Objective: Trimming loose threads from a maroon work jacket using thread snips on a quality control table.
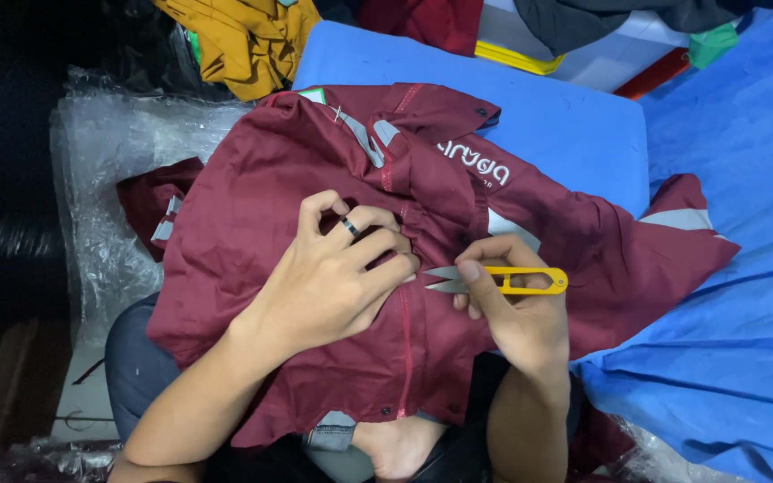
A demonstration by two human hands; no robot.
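Note:
A maroon jacket [252, 179] with grey reflective strips and white lettering lies spread over my lap and a blue padded surface [565, 125]. My left hand [337, 273], wearing a dark ring, pinches a fold of the jacket fabric by its front placket. My right hand [516, 309] holds yellow thread snips [512, 281], their metal blades pointing left and almost touching the left fingertips at the seam.
Crinkled clear plastic bags [100, 179] lie at the left. A mustard-yellow garment [243, 40] sits at the top, with dark and red clothes beside it. Blue cloth [744, 268] covers the right side. My bare foot [400, 447] shows below the jacket.

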